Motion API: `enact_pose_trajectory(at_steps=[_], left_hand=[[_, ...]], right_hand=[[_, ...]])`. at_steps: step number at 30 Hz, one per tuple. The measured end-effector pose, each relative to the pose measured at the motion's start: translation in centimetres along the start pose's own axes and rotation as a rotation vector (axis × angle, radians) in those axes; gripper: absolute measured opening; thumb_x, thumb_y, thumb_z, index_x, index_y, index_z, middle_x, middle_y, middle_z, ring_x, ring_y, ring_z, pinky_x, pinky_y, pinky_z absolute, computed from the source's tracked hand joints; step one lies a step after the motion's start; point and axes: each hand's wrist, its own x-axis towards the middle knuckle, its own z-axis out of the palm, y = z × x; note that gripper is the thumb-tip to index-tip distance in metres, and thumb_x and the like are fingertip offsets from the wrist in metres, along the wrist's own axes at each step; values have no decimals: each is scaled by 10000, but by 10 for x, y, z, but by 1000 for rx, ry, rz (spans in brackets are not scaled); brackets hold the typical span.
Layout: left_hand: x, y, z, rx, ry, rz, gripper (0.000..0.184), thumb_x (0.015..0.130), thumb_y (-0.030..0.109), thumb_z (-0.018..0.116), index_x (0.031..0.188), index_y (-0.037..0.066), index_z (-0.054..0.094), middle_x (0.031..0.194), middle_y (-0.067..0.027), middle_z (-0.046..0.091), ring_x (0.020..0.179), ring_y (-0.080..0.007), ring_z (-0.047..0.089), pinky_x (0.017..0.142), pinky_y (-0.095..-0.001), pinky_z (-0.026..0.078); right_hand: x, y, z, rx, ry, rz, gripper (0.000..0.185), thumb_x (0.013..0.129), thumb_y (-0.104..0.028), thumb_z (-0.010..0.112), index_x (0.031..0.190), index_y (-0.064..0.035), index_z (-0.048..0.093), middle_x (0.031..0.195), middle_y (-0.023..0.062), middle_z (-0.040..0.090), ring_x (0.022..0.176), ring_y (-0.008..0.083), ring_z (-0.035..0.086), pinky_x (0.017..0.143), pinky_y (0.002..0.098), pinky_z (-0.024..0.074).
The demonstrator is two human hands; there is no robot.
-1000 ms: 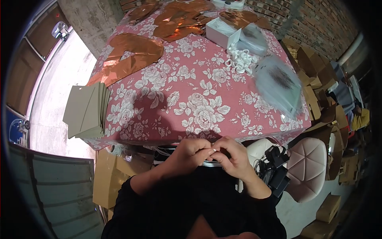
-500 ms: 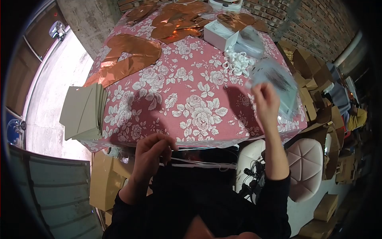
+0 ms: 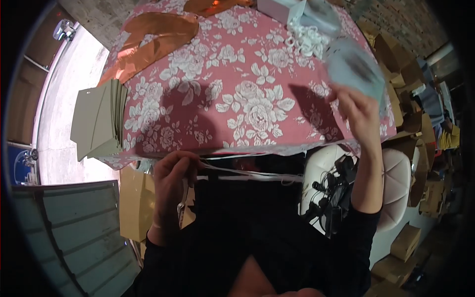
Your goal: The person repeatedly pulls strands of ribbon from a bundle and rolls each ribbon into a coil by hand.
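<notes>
My left hand [image 3: 173, 171] is closed at the table's near edge, its fingertips on thin white strings [image 3: 247, 173] that stretch right across my dark lap. My right hand [image 3: 357, 111] is raised over the right side of the table, fingers pinched together; what they hold is too blurred to name. Just beyond it lies a clear plastic bag [image 3: 354, 67] with something dark inside. A heap of white looped cord [image 3: 307, 40] sits beside that bag, below a white box [image 3: 282, 10].
Orange foil shapes [image 3: 156, 37] lie on the flowered tablecloth [image 3: 232, 89]. Grey-green cards [image 3: 96, 121] are stacked at the left corner. Black cables and adapters [image 3: 331, 193] rest on a pale chair [image 3: 314, 173] at the right, with cardboard boxes [image 3: 405, 242] beyond.
My hands, together a second ago, have moved apart. My right hand went up and right over the table, my left hand left. The view has tilted down, and the strings now show between them.
</notes>
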Motion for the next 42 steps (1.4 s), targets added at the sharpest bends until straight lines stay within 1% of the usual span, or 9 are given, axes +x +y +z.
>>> enact_pose_trajectory(at_steps=[7,10,15,22,30,32,36,38,42], left_hand=[[-8,-39,-19,245,-56,-201,216,971,132,507,972,-22,658,813,-75,678,572,-65,527,503,-202,422],[-8,-52,-13,325,-105,-321,228,962,163,527,954,-21,661,803,-84,680,585,-81,562,503,-218,426],[-8,-60,1,344,-132,-370,239,966,188,536,951,-7,673,777,-45,671,576,-53,539,492,-200,405],[-2,-61,10,359,-185,-400,234,960,219,551,926,23,675,754,7,633,592,-32,510,502,-194,392],[-1,-68,19,527,-315,-232,174,938,113,587,1047,4,669,880,-22,678,689,-101,584,627,-247,475],[6,-55,39,687,-441,312,258,902,60,608,1153,2,634,994,-78,679,796,-198,618,754,-302,495],[14,-6,73,751,-846,37,282,916,116,589,1181,27,628,1020,-105,668,857,-206,620,810,-306,485],[8,13,82,568,-854,-124,192,933,110,569,1058,-7,656,806,-114,664,695,-171,630,655,-292,484],[5,27,95,339,-800,33,198,935,77,554,1085,-4,654,815,-91,668,639,-95,599,636,-270,497]], right_hand=[[-88,43,15,161,-941,-12,171,891,-145,678,1003,-19,707,874,104,700,810,216,685,716,298,518],[-109,104,34,-97,-896,396,131,843,-102,688,944,-20,701,895,117,699,807,282,676,701,343,517],[-137,216,76,-405,-231,117,126,772,-57,686,868,12,645,843,183,650,775,369,632,700,425,506],[-138,245,125,-650,-167,149,147,771,-102,699,871,-18,633,877,173,636,836,371,630,762,460,510],[-120,104,96,52,-679,-75,102,746,-10,692,817,-60,639,768,76,633,803,264,612,735,367,447],[-115,47,83,187,-637,-77,94,786,-21,686,851,-51,627,810,81,630,789,264,613,717,364,463],[-100,13,68,230,-471,-251,52,816,-3,637,835,-20,592,797,73,585,716,269,582,675,337,466],[-94,20,72,216,-280,-273,26,875,-10,588,856,-13,569,842,82,601,749,199,590,695,317,481],[-98,26,119,968,-272,-13,63,983,-71,521,1004,-12,526,1068,155,640,1004,201,629,828,325,521]])
